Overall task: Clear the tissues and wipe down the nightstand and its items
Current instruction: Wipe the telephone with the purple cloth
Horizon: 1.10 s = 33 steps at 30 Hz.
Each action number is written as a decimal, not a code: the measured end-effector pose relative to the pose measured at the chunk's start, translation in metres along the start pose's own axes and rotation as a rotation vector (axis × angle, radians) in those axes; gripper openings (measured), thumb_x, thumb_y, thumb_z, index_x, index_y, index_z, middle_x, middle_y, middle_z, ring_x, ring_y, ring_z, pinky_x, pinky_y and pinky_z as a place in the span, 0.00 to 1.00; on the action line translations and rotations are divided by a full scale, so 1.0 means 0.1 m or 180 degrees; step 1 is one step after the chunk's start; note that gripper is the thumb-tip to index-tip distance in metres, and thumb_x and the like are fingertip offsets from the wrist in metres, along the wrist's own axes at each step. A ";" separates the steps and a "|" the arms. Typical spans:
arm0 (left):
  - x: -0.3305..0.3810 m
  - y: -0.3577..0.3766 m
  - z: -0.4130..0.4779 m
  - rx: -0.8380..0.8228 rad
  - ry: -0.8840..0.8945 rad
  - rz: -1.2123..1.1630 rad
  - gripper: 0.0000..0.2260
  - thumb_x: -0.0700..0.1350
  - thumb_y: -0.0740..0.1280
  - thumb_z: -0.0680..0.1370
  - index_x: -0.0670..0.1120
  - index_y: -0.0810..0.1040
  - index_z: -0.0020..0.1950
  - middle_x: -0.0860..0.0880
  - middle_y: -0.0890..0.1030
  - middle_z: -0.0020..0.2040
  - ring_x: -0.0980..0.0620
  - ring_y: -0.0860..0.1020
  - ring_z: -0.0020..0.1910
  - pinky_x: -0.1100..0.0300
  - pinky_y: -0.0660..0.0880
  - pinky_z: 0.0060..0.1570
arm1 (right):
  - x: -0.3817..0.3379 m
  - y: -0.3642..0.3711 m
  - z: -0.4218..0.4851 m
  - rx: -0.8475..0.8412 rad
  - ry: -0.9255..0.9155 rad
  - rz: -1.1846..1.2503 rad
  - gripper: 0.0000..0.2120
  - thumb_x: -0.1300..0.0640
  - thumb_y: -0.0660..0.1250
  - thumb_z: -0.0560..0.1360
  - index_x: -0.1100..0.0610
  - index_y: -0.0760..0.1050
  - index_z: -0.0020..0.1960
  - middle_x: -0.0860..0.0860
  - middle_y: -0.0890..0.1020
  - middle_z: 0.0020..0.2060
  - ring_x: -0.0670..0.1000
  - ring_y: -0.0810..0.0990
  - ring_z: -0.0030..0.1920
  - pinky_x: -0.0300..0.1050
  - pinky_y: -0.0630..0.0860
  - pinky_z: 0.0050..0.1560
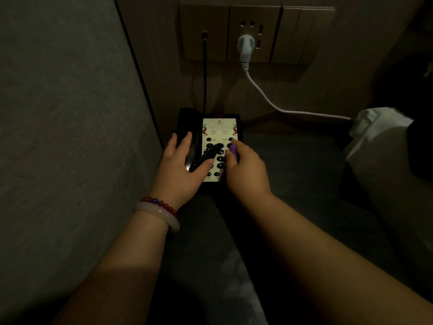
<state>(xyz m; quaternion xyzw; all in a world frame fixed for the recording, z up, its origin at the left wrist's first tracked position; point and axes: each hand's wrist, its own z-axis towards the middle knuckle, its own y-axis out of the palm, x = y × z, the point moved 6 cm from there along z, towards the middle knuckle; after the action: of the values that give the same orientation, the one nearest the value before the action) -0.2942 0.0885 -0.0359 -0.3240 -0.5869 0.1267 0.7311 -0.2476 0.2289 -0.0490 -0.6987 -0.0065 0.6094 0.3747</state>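
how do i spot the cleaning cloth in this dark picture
Find the socket panel on the wall, then drop to the black telephone on the nightstand beneath it. The cloth is the small wad pinched by the right hand against the keypad, the only purple thing there.

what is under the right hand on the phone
A purple cloth, pinched by the right hand and pressed onto the phone. The part of the phone beneath them is hidden.

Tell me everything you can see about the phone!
The phone is black and plastic-looking, with a white keypad panel, dark round buttons and a coiled cord draped across them. It lies flat on the dark nightstand by the wall. The left hand rests on its handset; the right hand presses a purple cloth onto the buttons.
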 end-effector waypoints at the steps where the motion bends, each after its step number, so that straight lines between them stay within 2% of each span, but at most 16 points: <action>1: 0.00 0.00 -0.01 -0.0025 -0.0002 0.0029 0.33 0.53 0.67 0.76 0.55 0.54 0.77 0.50 0.48 0.78 0.51 0.51 0.76 0.64 0.52 0.63 | 0.00 -0.01 -0.01 -0.0016 0.0008 0.0013 0.20 0.53 0.56 0.81 0.51 0.65 0.72 0.56 0.67 0.71 0.54 0.64 0.71 0.53 0.64 0.70; 11: 0.00 -0.03 -0.04 -0.0027 -0.0094 -0.0027 0.29 0.54 0.62 0.78 0.55 0.54 0.77 0.51 0.47 0.78 0.52 0.51 0.76 0.64 0.51 0.63 | -0.04 -0.03 -0.13 0.0059 -0.0135 0.0121 0.17 0.55 0.57 0.81 0.53 0.69 0.69 0.58 0.67 0.70 0.55 0.63 0.72 0.49 0.62 0.71; 16: -0.07 0.00 -0.02 -0.0038 -0.0044 0.0168 0.27 0.53 0.58 0.81 0.55 0.51 0.77 0.51 0.44 0.78 0.49 0.48 0.76 0.56 0.52 0.71 | -0.03 0.00 -0.14 -0.0017 -0.0144 -0.0004 0.19 0.54 0.56 0.81 0.52 0.66 0.71 0.57 0.62 0.74 0.53 0.56 0.75 0.38 0.54 0.66; 21: -0.09 0.00 0.01 0.0018 0.0062 0.0264 0.26 0.50 0.58 0.81 0.54 0.51 0.77 0.50 0.44 0.78 0.50 0.49 0.76 0.62 0.51 0.66 | -0.06 0.02 -0.14 -0.0057 -0.0166 0.0010 0.17 0.55 0.56 0.82 0.52 0.68 0.70 0.58 0.61 0.74 0.53 0.56 0.75 0.35 0.53 0.61; 24: -0.09 0.02 0.00 -0.0078 -0.0001 0.0368 0.27 0.51 0.57 0.81 0.54 0.49 0.77 0.50 0.41 0.78 0.49 0.46 0.76 0.60 0.50 0.69 | -0.06 0.00 -0.16 -0.0114 -0.0146 0.0088 0.17 0.56 0.56 0.81 0.52 0.69 0.69 0.58 0.62 0.73 0.54 0.58 0.74 0.35 0.53 0.62; 26: -0.08 0.01 -0.02 -0.0137 -0.0014 0.0596 0.28 0.53 0.56 0.81 0.55 0.46 0.77 0.50 0.37 0.77 0.48 0.42 0.76 0.51 0.48 0.73 | -0.07 -0.08 -0.19 -0.0034 -0.0165 0.0286 0.16 0.57 0.57 0.81 0.53 0.70 0.68 0.56 0.69 0.70 0.52 0.65 0.71 0.38 0.58 0.67; 28: 0.00 -0.02 -0.05 -0.0065 0.0156 0.0862 0.28 0.53 0.56 0.81 0.56 0.46 0.77 0.50 0.35 0.77 0.48 0.38 0.76 0.44 0.46 0.73 | -0.07 -0.26 -0.26 0.0195 -0.0147 0.0439 0.16 0.57 0.58 0.81 0.52 0.71 0.67 0.50 0.75 0.63 0.45 0.73 0.62 0.39 0.68 0.63; 29: 0.07 -0.02 -0.08 0.0002 0.0304 0.0933 0.27 0.53 0.56 0.81 0.56 0.48 0.77 0.50 0.36 0.77 0.49 0.37 0.76 0.43 0.45 0.73 | -0.05 -0.37 -0.31 0.0323 -0.0086 0.0470 0.16 0.56 0.58 0.81 0.50 0.70 0.68 0.48 0.76 0.61 0.43 0.73 0.59 0.38 0.70 0.60; 31: 0.27 0.00 -0.19 0.0133 0.0656 0.0913 0.26 0.51 0.57 0.81 0.55 0.52 0.77 0.50 0.40 0.78 0.51 0.38 0.75 0.46 0.45 0.72 | 0.01 -0.65 -0.43 0.0591 0.0051 0.0549 0.16 0.54 0.58 0.80 0.47 0.70 0.67 0.46 0.77 0.60 0.42 0.75 0.58 0.40 0.72 0.60; 33: 0.53 0.07 -0.34 0.0209 0.1081 0.0765 0.22 0.48 0.58 0.81 0.52 0.60 0.75 0.49 0.50 0.78 0.53 0.44 0.75 0.51 0.47 0.71 | 0.08 -1.00 -0.61 0.0920 0.0093 0.0546 0.15 0.53 0.59 0.80 0.44 0.71 0.66 0.43 0.77 0.58 0.39 0.75 0.56 0.37 0.71 0.59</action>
<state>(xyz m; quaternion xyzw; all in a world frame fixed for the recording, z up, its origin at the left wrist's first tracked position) -0.2462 0.1127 -0.0030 -0.3844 -0.4079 0.1757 0.8093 -0.1488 0.2730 -0.0040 -0.6444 0.1464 0.6235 0.4179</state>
